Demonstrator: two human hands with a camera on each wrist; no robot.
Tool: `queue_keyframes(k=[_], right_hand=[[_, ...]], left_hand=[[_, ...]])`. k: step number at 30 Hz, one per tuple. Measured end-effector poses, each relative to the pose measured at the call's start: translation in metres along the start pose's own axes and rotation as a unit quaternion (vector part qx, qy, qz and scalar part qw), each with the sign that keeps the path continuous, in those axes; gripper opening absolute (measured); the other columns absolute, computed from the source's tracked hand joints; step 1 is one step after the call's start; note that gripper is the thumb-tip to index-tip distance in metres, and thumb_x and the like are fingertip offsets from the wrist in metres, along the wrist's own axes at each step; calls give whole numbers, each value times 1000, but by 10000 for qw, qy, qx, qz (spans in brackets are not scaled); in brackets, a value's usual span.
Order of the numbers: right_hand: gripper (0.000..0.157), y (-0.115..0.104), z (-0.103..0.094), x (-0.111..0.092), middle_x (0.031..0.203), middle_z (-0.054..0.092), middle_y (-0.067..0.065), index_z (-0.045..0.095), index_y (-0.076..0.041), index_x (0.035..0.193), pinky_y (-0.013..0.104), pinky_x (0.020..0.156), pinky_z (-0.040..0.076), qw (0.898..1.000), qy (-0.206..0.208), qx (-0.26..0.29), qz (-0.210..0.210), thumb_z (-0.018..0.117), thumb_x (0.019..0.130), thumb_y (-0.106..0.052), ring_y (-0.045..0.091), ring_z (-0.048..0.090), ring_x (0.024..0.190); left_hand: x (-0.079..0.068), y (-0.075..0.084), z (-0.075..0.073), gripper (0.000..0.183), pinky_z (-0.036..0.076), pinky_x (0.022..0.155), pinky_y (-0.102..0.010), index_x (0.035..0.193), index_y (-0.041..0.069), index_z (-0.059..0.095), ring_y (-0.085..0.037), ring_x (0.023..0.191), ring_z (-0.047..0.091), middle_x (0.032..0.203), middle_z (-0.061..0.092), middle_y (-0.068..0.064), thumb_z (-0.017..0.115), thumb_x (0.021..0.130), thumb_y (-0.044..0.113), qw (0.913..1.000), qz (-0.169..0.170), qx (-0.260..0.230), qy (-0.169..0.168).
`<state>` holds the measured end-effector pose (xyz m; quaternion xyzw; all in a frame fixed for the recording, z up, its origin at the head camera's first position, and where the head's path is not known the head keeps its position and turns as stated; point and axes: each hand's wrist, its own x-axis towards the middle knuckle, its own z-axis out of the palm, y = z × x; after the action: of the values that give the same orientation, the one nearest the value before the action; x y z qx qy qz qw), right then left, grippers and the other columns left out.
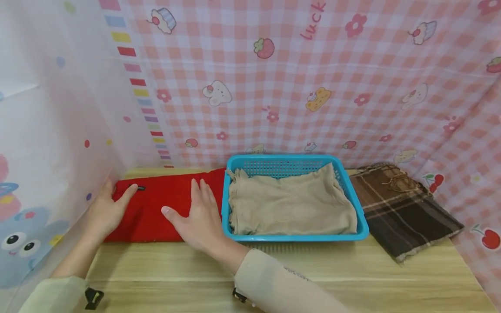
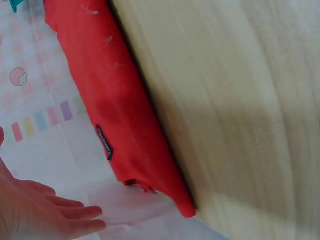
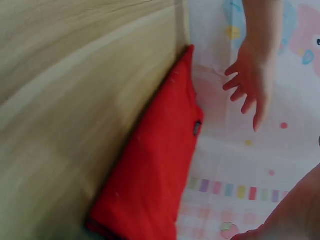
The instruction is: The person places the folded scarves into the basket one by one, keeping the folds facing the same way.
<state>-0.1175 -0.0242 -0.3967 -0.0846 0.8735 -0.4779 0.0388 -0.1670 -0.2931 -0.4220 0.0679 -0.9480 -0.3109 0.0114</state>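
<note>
At left, the left hand (image 1: 103, 214) and right hand (image 1: 199, 221) stretched empty; the flat red cloth (image 1: 150, 221), perhaps beneath the rectangular blue plastic basket (image 1: 297, 238), risked snagging if pulled.

PASS: over red cloth (image 1: 152, 217), between left grip (image 1: 105, 214) and right grip (image 1: 201, 221) | BLOCK: blue basket (image 1: 297, 238) right; curtain (image 1: 250, 117) behind

We can read "luck" (image 1: 313, 21) on the checked curtain (image 1: 289, 74) above the blue basket (image 1: 295, 238). Left of that basket, the red cloth (image 1: 156, 217) has a black label (image 1: 137, 188) too blurry for us, ditto the sleeve (image 1: 274, 278) print (image 1: 296, 274) in front.
</note>
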Motion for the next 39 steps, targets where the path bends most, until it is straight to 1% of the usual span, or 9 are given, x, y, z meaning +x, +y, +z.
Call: queue_keyframes(k=[5, 8, 12, 17, 21, 24, 27, 32, 39], right_hand=[[97, 7, 19, 5, 174, 16, 5, 23, -16, 168, 58, 124, 26, 9978, 223, 143, 609, 66, 94, -61, 28, 16, 159], [98, 15, 29, 9, 174, 16, 9, 23, -13, 168, 58, 124, 25, 9949, 421, 122, 908, 67, 94, -60, 31, 16, 159], [99, 28, 39, 16, 174, 16, 12, 23, -11, 167, 58, 121, 32, 9892, 725, 123, 1266, 71, 93, -56, 35, 17, 158], [101, 47, 49, 26, 174, 11, 16, 14, -8, 168, 57, 119, 35, 9753, 1130, 890, 1675, 73, 96, -46, 39, 14, 157], [99, 58, 53, 33, 173, 7, 17, 3, -3, 167, 57, 123, 28, 9513, 1547, 2015, 1748, 71, 100, -29, 39, 9, 158], [97, 61, 53, 38, 172, 9, 18, 3, 0, 166, 58, 123, 27, 9363, 1909, 2420, 1682, 70, 100, -20, 41, 11, 157], [95, 61, 52, 42, 171, 13, 20, 5, 1, 165, 57, 123, 29, 9298, 2075, 2441, 1810, 71, 99, -17, 42, 15, 156], [93, 58, 50, 42, 167, 20, 22, 7, 3, 164, 56, 119, 36, 9259, 1972, 2149, 2401, 70, 98, -15, 43, 22, 152], [88, 61, 52, 43, 165, 23, 25, 13, 5, 163, 58, 122, 30, 9130, 1840, 2130, 2953, 70, 101, -21, 46, 22, 151]], left_hand=[[5, -8, 5, 97, 23, 106, -84, 165, -3, 4, -63, 147, 19, 166, 13, -37, 40, 106, 64, 9999, -54, -93, -133], [6, -13, 8, 102, 12, 112, -82, 162, -10, 2, -64, 148, 13, 166, 7, -38, 39, 106, 66, 9994, -176, -106, -282], [7, -18, 10, 107, 7, 113, -81, 159, -14, -1, -64, 148, 10, 164, 5, -41, 38, 104, 69, 9979, -386, -96, -502], [9, -24, 11, 109, 17, 113, -80, 159, -14, -1, -66, 145, 17, 162, 8, -43, 38, 103, 71, 9964, -592, -33, -602], [10, -26, 12, 109, 23, 111, -79, 159, -15, 2, -67, 140, 25, 159, 15, -46, 37, 103, 72, 9949, -740, 79, -678], [10, -28, 13, 109, 24, 113, -76, 158, -17, 7, -66, 139, 28, 158, 19, -46, 38, 102, 72, 9938, -877, 47, -687], [12, -31, 14, 108, 25, 115, -72, 157, -19, 11, -64, 140, 29, 158, 20, -46, 41, 103, 69, 9924, -1012, -88, -691], [17, -39, 16, 98, 35, 113, -66, 153, -22, 24, -59, 131, 43, 151, 35, -46, 49, 104, 60, 9916, -1165, -149, -540], [24, -54, 20, 89, 46, 100, -53, 161, -8, 23, -50, 116, 54, 147, 43, -43, 60, 103, 48, 9904, -1219, -501, -418]])
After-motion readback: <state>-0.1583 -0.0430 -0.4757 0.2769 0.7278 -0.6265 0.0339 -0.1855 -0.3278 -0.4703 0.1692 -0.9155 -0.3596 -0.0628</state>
